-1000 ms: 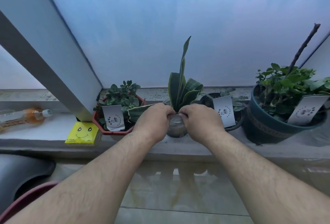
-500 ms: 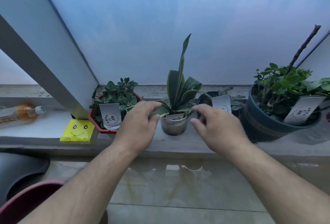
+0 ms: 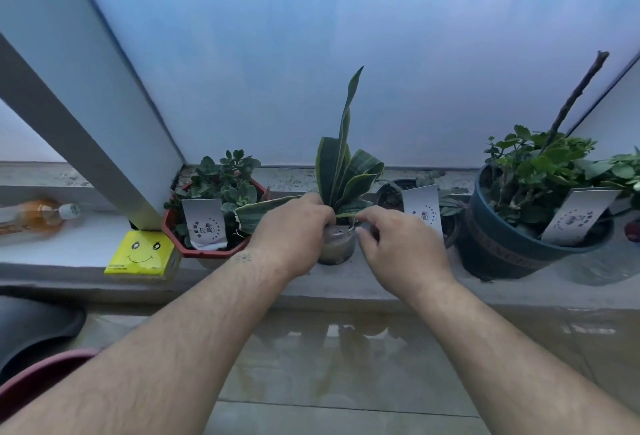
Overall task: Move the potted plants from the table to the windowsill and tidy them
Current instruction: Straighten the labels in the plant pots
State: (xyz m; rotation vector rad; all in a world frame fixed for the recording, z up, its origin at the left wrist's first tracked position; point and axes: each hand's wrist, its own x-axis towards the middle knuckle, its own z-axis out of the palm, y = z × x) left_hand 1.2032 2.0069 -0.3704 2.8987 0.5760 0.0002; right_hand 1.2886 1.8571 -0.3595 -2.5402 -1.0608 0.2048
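Several potted plants stand in a row on the grey windowsill. In the middle is a snake plant in a small grey pot. My left hand grips the plant's low leaves at the pot's left rim. My right hand pinches a leaf tip at the right rim. To the left sits a succulent in a red octagonal pot with a white tag. To the right are a small dark pot with a tag and a large dark blue pot with a leafy plant and a bare stick.
A yellow smiley-face box lies at the sill's front left, beside a slanted grey window post. A bottle of orange liquid lies far left. A dark seat and a reddish rim sit at lower left.
My hands had drawn apart from the grey pot half a second ago; now both have closed in again on the snake plant's leaves at the pot's rim.
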